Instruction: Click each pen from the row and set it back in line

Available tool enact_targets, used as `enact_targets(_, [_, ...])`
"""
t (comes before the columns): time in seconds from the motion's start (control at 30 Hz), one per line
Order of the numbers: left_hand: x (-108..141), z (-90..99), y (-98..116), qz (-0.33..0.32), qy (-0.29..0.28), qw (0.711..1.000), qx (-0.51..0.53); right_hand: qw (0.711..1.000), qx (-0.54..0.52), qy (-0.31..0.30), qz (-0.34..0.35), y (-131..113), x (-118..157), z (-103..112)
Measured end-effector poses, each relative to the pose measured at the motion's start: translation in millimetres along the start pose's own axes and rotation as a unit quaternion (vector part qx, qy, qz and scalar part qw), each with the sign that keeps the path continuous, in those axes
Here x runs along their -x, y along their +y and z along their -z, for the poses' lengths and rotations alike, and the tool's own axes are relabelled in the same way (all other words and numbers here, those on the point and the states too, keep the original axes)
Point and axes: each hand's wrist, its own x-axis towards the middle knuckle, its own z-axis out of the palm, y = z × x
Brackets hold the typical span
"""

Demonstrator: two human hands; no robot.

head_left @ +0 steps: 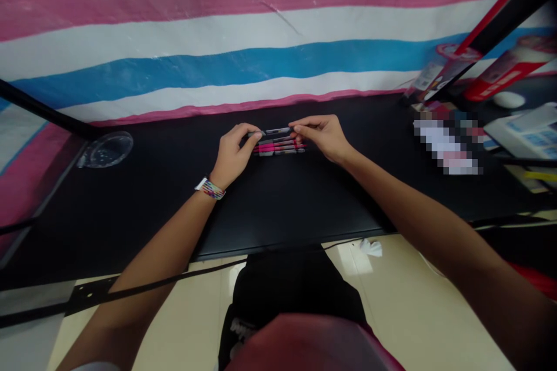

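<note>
A dark pen with a clear or silvery middle [278,131] lies level between my two hands, held at its ends. My left hand [237,151], with a patterned band on the wrist, pinches its left end between thumb and fingers. At the right end, the thumb and fingers of my right hand [322,135] are closed on the same pen. Just below it, several pink and grey pens [281,146] lie side by side on the black table [270,203]. Their left tips are partly hidden by my left hand.
A clear plastic lid [107,149] lies at the table's left. At the right stand a clear cup [448,69] and a red container [505,72], near a white mouse [509,99], a white box [531,130] and blurred-out items. A striped sheet [243,69] hangs behind.
</note>
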Motion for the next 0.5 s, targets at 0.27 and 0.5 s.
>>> enact_targets(0.27, [-0.1, -1.4, -2.9, 0.027, 0.028, 0.999, 0.020, 1.000, -0.006, 0.009, 0.028, 1.7, 1.2, -8.2])
enact_targets(0.5, [-2.7, -1.9, -3.2, 0.063, 0.030, 0.995, 0.071, 1.000, -0.009, 0.016, 0.004, 1.6, -3.5, 0.0])
